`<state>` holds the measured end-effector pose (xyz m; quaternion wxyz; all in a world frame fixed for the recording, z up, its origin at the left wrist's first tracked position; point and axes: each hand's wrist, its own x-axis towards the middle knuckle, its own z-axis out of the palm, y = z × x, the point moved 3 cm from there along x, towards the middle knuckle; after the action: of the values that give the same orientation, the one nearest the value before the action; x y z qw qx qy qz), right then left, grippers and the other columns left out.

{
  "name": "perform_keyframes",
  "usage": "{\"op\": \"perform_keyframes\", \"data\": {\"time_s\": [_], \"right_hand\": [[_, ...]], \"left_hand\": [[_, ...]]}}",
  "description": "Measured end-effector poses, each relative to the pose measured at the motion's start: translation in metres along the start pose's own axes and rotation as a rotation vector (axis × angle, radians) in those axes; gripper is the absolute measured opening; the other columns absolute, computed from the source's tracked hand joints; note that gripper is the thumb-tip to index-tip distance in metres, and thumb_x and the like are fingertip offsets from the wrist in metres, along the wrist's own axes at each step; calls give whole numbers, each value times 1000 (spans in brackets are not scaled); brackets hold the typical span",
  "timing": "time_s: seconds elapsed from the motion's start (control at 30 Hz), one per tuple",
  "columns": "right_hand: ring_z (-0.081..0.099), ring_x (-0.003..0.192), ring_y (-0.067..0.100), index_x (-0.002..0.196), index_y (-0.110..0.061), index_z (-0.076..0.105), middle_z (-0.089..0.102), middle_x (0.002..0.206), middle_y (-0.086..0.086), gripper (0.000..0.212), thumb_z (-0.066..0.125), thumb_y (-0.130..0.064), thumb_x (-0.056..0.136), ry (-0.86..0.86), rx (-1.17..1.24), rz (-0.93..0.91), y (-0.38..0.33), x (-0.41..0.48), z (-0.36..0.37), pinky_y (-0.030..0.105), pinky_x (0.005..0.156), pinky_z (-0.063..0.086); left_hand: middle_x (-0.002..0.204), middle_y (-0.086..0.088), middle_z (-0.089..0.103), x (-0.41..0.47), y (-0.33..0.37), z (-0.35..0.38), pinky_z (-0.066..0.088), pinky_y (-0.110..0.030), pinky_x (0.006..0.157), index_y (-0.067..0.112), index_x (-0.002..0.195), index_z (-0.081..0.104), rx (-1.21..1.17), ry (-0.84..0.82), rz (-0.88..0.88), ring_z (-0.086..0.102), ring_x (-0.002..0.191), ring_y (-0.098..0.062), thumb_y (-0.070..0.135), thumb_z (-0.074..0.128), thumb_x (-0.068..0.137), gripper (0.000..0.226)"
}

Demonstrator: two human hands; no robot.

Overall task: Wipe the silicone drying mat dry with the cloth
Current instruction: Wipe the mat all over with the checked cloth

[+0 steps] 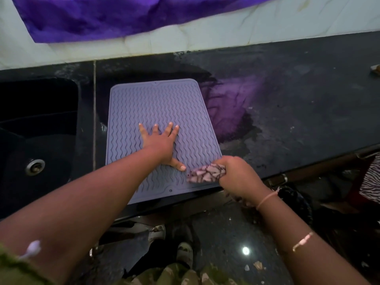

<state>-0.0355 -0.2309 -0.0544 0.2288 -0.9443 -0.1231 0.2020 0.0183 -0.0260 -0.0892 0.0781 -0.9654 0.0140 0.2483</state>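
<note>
Cloth point(206, 173) pretty motion-blurred, mostly swallowed by the right hand point(238, 176), so pattern's hard to read. Near left corner of the mat point(156, 103) hidden under the left forearm. Sink point(39, 130) cut off at the left edge. Purple fabric point(115, 15) chopped by the top.

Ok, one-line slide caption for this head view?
Left hand pressed flat on the silicone drying mat while the right hand holds a bunched cloth at its near right corner.
</note>
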Motion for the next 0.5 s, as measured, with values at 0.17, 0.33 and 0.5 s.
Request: {"op": "perform_keyframes", "data": {"time_s": [0.17, 0.33, 0.5], "right_hand": [[51, 105, 30, 106, -22, 66, 65, 102, 8, 40, 51, -5, 73, -7, -87, -2, -11, 5, 6, 40, 82, 52], [54, 101, 31, 86, -26, 64, 65, 98, 9, 29, 50, -4, 72, -94, -96, -4, -3, -10, 9, 40, 81, 53], [68, 87, 18, 91, -21, 73, 74, 86, -1, 23, 63, -5, 78, -44, 490, 111, 15, 3, -11, 30, 79, 55]], "left_hand": [[157, 4, -18, 3, 0, 1, -7, -72, 101, 27, 146, -23, 7, 1, -3, -5, 144, -36, 91, 49, 40, 142], [157, 4, -18, 1, 0, -2, -8, -72, 101, 27, 146, -23, 3, -12, -1, -6, 144, -36, 92, 44, 37, 144], [158, 1, -16, -4, 1, -6, -6, -70, 105, 24, 147, -22, 40, -19, -2, -3, 144, -37, 89, 51, 48, 139]]}}
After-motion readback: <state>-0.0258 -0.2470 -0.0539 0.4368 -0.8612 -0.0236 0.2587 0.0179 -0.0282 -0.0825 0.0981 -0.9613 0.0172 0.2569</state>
